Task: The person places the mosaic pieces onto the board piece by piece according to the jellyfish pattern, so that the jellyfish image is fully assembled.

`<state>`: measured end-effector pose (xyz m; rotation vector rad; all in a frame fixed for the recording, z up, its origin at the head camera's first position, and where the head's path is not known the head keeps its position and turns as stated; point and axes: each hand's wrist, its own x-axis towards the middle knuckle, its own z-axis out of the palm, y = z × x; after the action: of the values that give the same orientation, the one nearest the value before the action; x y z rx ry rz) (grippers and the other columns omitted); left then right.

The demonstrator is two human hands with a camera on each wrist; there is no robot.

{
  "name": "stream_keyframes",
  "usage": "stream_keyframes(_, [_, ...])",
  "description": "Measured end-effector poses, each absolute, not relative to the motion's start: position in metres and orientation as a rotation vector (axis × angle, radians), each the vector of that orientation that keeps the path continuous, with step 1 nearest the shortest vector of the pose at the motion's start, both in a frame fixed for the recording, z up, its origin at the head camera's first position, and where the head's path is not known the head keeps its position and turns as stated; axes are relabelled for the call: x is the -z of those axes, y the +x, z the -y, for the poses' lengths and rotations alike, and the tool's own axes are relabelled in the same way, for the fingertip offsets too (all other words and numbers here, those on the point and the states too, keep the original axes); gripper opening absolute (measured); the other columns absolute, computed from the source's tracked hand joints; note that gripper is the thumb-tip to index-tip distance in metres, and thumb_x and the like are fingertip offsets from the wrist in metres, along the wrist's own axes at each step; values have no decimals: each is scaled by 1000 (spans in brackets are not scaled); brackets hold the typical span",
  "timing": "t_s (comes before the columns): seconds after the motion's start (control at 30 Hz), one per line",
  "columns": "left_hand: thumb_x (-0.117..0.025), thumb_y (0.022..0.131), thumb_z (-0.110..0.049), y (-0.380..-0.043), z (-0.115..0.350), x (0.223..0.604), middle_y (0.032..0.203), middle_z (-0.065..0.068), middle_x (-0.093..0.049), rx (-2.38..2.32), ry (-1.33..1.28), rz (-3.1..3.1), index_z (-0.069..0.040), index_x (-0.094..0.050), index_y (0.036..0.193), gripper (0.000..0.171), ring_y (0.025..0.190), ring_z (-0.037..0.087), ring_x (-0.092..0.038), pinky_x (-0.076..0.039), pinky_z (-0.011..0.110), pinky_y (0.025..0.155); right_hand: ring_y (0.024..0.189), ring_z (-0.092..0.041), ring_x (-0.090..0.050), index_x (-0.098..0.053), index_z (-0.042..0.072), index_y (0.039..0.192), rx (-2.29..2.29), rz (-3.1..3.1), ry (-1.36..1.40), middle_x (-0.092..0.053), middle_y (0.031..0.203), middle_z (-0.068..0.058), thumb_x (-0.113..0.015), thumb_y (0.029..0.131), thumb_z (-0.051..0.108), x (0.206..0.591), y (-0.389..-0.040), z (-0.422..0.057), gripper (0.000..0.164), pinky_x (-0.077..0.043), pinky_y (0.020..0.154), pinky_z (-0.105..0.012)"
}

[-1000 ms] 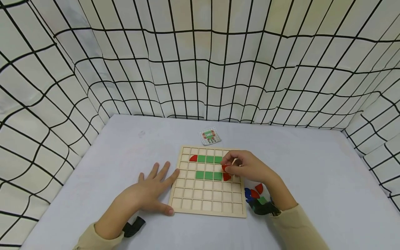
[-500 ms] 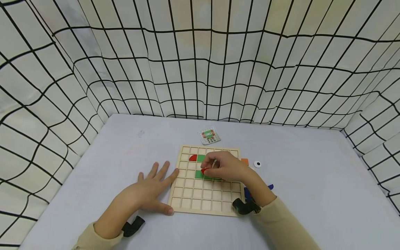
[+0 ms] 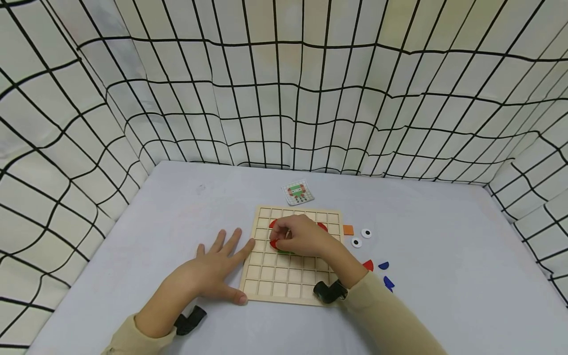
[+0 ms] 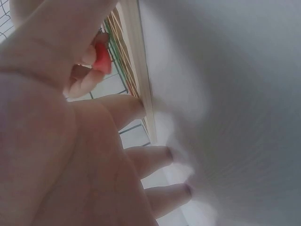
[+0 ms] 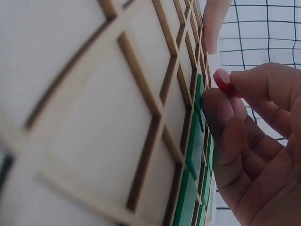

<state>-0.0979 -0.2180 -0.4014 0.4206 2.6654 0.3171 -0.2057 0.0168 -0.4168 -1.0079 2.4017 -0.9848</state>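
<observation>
Wooden gridded board (image 3: 281, 274) is touching the splayed left hand (image 3: 213, 272); the right hand (image 3: 303, 235) is pinching a curved red piece (image 5: 225, 87).

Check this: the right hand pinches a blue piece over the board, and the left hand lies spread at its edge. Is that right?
Not blue: the piece is red, as the right wrist view shows. The right hand, board and left hand are as you say.
</observation>
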Motion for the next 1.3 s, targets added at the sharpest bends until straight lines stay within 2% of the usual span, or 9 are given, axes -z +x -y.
stream_keyframes(0.5, [-77,68,-69,-98,218,402,167,20,-3,-305,435,-2670,-21,-22,161,117,149,53,-1,-13,84,100,64,-7,-54,-68,19,87,758,-2530,-983,-60,68,10,-71,88,17,414,-203,-2,4,-45,61,-25])
stream_keyframes(1.0, [-77,69,-69,-98,218,402,167,20,-2,-306,428,-2660,-21,-21,161,118,149,52,0,-13,84,100,61,-7,-54,-60,25,80,611,-2610,-946,-60,68,10,-70,91,27,414,-202,4,15,-44,57,-25])
stream_keyframes(1.3, [-77,68,-69,-98,219,402,167,20,-2,-311,433,-2665,-22,-21,161,118,149,52,0,-13,84,100,62,-8,-55,-61,27,83,636,-2576,-915,-62,70,9,-76,87,31,414,-202,5,16,-45,58,-26])
